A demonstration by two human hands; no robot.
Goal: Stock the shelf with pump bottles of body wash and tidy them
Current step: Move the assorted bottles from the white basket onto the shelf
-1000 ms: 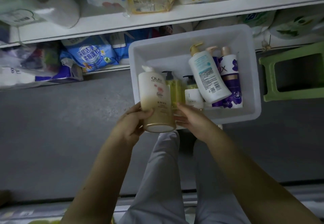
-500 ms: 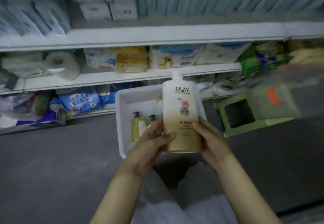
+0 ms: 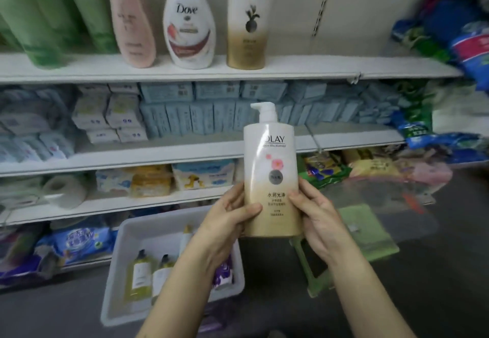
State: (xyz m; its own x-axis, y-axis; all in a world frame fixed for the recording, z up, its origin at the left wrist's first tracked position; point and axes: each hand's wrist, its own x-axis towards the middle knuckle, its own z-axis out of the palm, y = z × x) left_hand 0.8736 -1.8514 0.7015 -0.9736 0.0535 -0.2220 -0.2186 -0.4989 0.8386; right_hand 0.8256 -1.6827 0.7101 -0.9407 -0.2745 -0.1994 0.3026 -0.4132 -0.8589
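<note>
**A:** ok so where's the bottle at right now?

**B:** Both hands on it. The Olay bottle is upright in mid air, pump on top, label facing the camera. Left hand is wrapped round its lower left side, thumb across the front. Right hand grips the lower right side, fingers on the label.

**A:** and the shelf?

**B:** The top shelf has a row along its front edge: green bottles at the left, then a pink bottle, a Dove bottle and another Olay. Right of that one the shelf is bare up to some bags at the right end.

**A:** more stock left?

**B:** yeah, a white tub on the floor below the hands, with two yellow bottles and a purple one in it. Green stool just right of it.
</note>
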